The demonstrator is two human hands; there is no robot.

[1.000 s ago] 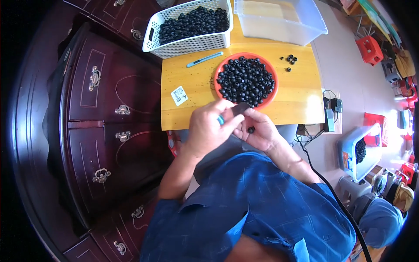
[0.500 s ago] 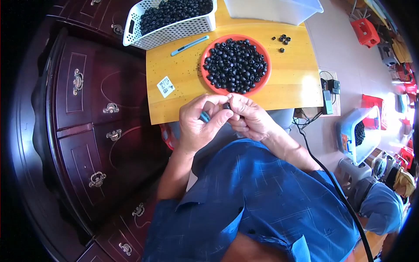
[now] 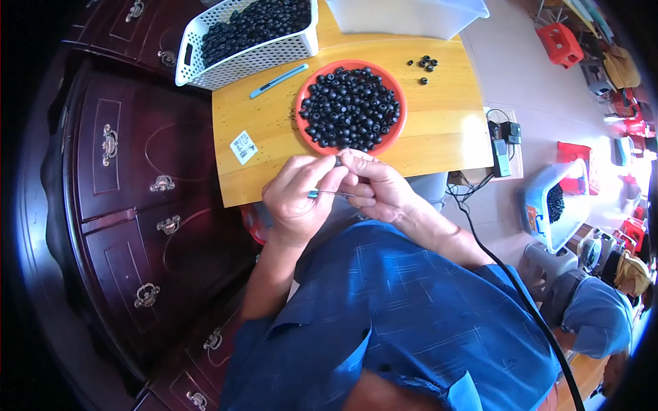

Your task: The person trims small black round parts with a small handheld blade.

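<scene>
My two hands meet just over the table's near edge, fingertips together. Closed fingers of my left hand (image 3: 296, 198) hold a slim blue-handled tool (image 3: 313, 194); a thin metal length runs from it toward the other hand. My right hand (image 3: 380, 186) is closed, its thumb and finger pinching a small dark round part (image 3: 338, 161), partly hidden, which the left fingertips also touch. Right beyond the hands stands a red-orange round tray (image 3: 403, 113), heaped with small round black parts (image 3: 349, 106), some with holes.
On the yellow table (image 3: 439, 137) lie a light-blue pen-like cutter (image 3: 278, 81), a white label (image 3: 243, 147) and several loose black parts (image 3: 424, 81). A white perforated basket (image 3: 264, 63) and a clear bin (image 3: 411, 24) stand behind. A black cable (image 3: 510, 274) passes my right arm.
The view has shifted slightly, so the table sits further left. My left hand has turned, showing the tool's thin metal length. The small part remains at the fingertips.
</scene>
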